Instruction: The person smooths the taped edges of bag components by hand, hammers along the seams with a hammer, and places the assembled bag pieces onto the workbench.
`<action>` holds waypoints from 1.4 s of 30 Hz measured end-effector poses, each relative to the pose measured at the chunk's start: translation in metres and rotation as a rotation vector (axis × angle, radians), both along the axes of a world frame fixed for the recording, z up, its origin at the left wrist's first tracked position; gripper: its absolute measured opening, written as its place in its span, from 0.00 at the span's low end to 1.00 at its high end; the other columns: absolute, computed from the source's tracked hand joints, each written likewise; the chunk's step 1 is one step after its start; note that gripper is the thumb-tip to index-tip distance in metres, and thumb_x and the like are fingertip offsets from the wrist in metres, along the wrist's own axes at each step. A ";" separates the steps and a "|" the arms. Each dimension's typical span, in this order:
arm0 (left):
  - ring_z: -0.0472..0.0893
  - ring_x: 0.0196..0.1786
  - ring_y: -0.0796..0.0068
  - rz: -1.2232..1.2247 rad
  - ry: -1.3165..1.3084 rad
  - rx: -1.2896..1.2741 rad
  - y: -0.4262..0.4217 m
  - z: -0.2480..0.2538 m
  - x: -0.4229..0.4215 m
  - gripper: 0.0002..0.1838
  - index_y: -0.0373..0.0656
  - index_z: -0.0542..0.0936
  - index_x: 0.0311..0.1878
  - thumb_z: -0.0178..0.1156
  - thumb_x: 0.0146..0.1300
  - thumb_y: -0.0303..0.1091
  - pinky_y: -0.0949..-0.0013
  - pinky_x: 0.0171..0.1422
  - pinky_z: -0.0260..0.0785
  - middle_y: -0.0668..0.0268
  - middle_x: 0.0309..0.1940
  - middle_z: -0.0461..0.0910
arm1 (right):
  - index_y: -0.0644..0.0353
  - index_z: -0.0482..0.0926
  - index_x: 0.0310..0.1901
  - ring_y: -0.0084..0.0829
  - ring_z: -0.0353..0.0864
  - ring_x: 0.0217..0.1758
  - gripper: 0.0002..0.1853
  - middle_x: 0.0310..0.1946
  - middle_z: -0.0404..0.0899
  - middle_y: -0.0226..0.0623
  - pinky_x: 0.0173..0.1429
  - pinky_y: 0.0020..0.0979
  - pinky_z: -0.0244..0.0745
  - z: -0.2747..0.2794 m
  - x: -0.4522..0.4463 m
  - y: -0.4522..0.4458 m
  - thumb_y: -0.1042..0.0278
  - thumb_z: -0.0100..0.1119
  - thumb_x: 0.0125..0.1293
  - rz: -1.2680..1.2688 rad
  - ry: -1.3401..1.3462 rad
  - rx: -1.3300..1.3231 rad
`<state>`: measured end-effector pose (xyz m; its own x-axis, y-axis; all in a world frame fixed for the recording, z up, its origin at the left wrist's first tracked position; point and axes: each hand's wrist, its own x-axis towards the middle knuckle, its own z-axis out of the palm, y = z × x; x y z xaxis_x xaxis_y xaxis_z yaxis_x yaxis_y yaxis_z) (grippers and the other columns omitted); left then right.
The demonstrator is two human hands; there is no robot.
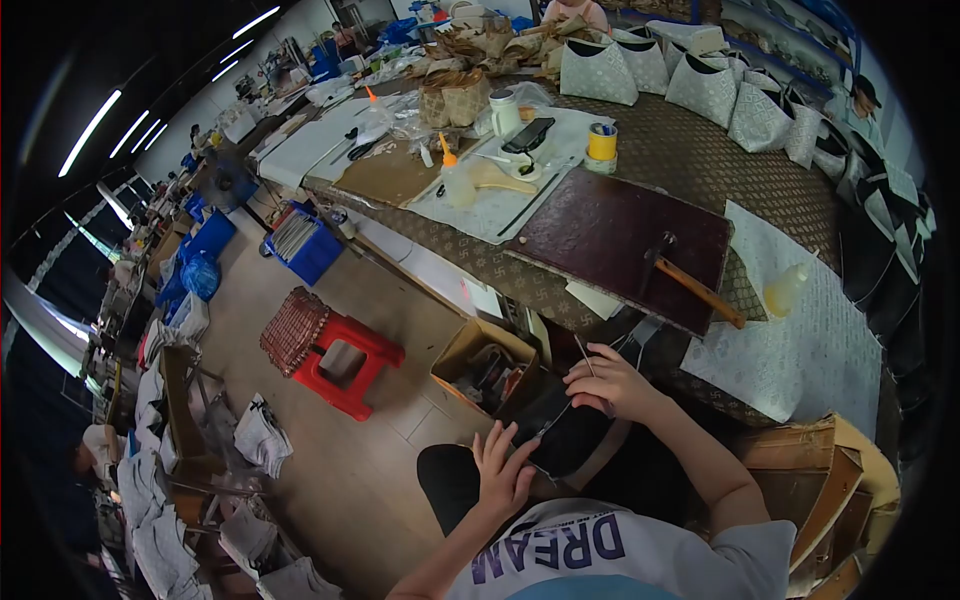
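Observation:
A black piece point(565, 425), perhaps part of a bag, lies across the person's lap with a thin grey zipper-like strip point(548, 428) along it. My left hand point(503, 470) rests at the near end of this strip, its fingers spread and the index fingertip touching it. At the strip's far end, my right hand point(615, 385) is closed around a thin pointed metal tool point(584, 352), its tip upward. The fingers hide the tool's lower part, so its exact kind is unclear.
A dark board point(620, 240) with a hammer point(690, 285) lies on the patterned table. Glue bottles point(458, 180), a yellow tin point(602, 142) and grey bags point(600, 72) stand farther back. An open carton point(485, 365) and red stool point(350, 365) are at left; another carton point(815, 465) is right.

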<state>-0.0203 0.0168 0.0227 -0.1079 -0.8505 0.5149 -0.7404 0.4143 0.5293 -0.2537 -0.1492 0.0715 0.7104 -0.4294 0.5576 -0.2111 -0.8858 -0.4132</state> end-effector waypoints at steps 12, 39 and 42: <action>0.76 0.51 0.62 -0.072 -0.127 0.055 -0.059 0.056 -0.038 0.22 0.54 0.82 0.59 0.68 0.60 0.34 0.57 0.57 0.64 0.66 0.47 0.77 | 0.65 0.81 0.46 0.33 0.84 0.52 0.08 0.50 0.83 0.43 0.54 0.29 0.78 0.012 -0.028 -0.031 0.83 0.58 0.68 -0.254 -0.598 0.243; 0.84 0.31 0.61 -0.324 -0.471 0.131 -0.164 0.054 -0.099 0.31 0.45 0.72 0.69 0.59 0.59 0.31 0.63 0.34 0.78 0.60 0.39 0.79 | 0.62 0.77 0.55 0.29 0.78 0.31 0.15 0.40 0.85 0.38 0.41 0.31 0.76 0.044 -0.105 -0.065 0.61 0.53 0.76 -0.839 -0.269 0.544; 0.85 0.32 0.60 -0.337 -0.476 0.160 -0.167 0.062 -0.099 0.32 0.45 0.71 0.70 0.59 0.59 0.33 0.60 0.35 0.79 0.60 0.39 0.80 | 0.64 0.78 0.55 0.19 0.77 0.32 0.14 0.32 0.81 0.30 0.38 0.23 0.73 0.053 -0.098 -0.033 0.64 0.52 0.77 -0.642 -0.548 0.794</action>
<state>-0.1197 -0.1504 0.0849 -0.5718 -0.7924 0.2123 -0.7531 0.6097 0.2473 -0.3516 -0.1825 0.1244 -0.0186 -0.9906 0.1356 -0.1482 -0.1314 -0.9802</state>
